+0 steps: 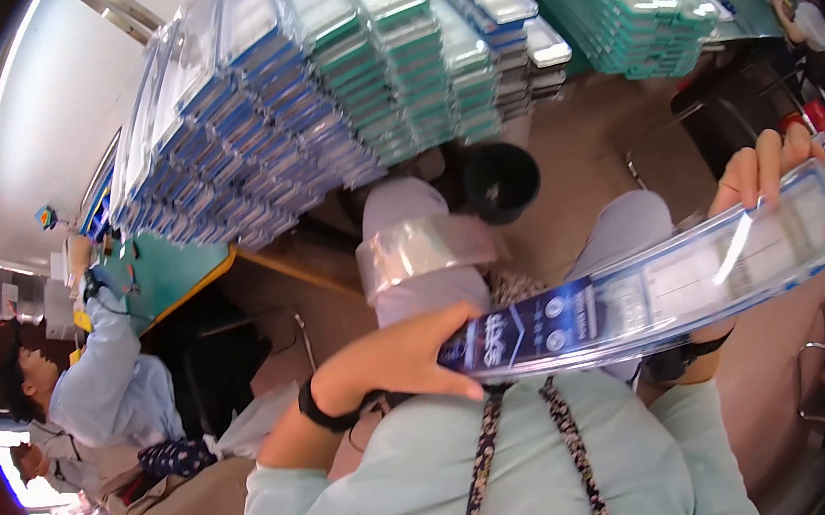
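Observation:
A long, flat, clear plastic case (682,284) with blue edges stretches across in front of my chest, its right end tilted up. Inside its left part shows a dark blue printed card (541,327). My left hand (408,358) grips the left end, thumb below and fingers partly hidden behind it. At the far right end, my right hand (764,175) has its fingers curled over the upper edge; its thumb is out of sight. Over my left thigh lies a shiny band of clear plastic film (427,254).
Tall stacks of clear cases with blue (249,134) and green (393,68) edges stand ahead, with more green-edged cases (623,14) farther right. A dark bin (502,183) is on the floor. A co-worker (107,365) sits left at a green table (168,273). Chairs (734,108) stand right.

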`<state>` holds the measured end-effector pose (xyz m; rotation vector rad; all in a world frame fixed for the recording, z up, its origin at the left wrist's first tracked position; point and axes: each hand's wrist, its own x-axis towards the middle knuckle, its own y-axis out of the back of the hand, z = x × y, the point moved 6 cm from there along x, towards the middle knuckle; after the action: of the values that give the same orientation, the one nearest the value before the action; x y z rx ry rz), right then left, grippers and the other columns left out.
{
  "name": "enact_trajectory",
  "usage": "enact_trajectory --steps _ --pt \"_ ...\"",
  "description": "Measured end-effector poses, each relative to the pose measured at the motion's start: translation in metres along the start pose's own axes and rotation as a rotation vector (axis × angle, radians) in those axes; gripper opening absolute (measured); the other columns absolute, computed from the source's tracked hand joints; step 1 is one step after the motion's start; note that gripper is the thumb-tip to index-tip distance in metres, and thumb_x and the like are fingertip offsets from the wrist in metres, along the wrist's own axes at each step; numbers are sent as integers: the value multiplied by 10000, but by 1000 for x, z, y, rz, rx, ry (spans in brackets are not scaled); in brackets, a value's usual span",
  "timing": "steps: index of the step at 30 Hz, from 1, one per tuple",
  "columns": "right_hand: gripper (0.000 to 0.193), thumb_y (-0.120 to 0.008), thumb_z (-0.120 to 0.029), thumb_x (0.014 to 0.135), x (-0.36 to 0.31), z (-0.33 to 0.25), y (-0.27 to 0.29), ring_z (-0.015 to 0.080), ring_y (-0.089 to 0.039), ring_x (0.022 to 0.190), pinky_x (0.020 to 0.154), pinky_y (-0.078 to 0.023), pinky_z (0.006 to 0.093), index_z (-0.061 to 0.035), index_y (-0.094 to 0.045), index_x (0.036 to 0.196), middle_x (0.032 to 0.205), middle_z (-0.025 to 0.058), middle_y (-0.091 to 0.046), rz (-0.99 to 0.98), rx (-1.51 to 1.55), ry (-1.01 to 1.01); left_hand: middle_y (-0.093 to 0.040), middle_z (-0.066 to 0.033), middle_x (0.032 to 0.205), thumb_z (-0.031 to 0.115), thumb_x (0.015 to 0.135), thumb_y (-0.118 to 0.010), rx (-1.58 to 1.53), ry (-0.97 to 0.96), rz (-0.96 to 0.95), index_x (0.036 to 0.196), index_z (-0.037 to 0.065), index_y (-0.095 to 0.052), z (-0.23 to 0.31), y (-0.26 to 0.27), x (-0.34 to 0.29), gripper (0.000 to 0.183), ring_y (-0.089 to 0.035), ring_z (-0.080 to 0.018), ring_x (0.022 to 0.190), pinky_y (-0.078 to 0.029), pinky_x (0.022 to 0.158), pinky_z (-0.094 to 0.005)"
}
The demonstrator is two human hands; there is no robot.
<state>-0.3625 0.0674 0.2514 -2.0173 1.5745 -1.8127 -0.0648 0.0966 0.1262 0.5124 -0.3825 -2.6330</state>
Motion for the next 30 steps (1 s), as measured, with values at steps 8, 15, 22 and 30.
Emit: enact_trajectory --steps 8,15,22,30 --pt "559 -192 -546 956 -10 9 -41 226 -465 720 830 -486 394 -74 -462 825 791 61 -414 196 -909 603 -580 -188 935 422 674 -776 143 -89 329 1112 -9 -483 12 13 5 681 -572 -349 853 -451 746 -363" --pt "650 -395 -680 843 -42 96 -48 292 -632 754 758 -462 462 -58 -570 773 769 87 -612 -278 -972 220 -579 -190 932 370 668 -772 23 45 431 1089 -16 -469 -3 33 1 647 -582 -300 845 -457 748 -365" --pt "529 -381 -515 939 -3 131 -11 246 -567 979 913 -406 439 -22 -494 1096 964 142 -606 -446 -1212 158 -536 -154 880 334 691 -735 -25 266 435 1108 -33 -450 -59 51 -21 624 -522 -223 781 -429 697 -332" --pt "788 -772 -295 727 69 177 96 290 -470 1174 959 -399 383 -4 -344 1321 1312 179 -425 -40 -1628 -202 -559 -203 901 363 707 -728 -31 485 482 1116 -39 -447 -100 64 -10 639 -562 -282 788 -447 702 -363"
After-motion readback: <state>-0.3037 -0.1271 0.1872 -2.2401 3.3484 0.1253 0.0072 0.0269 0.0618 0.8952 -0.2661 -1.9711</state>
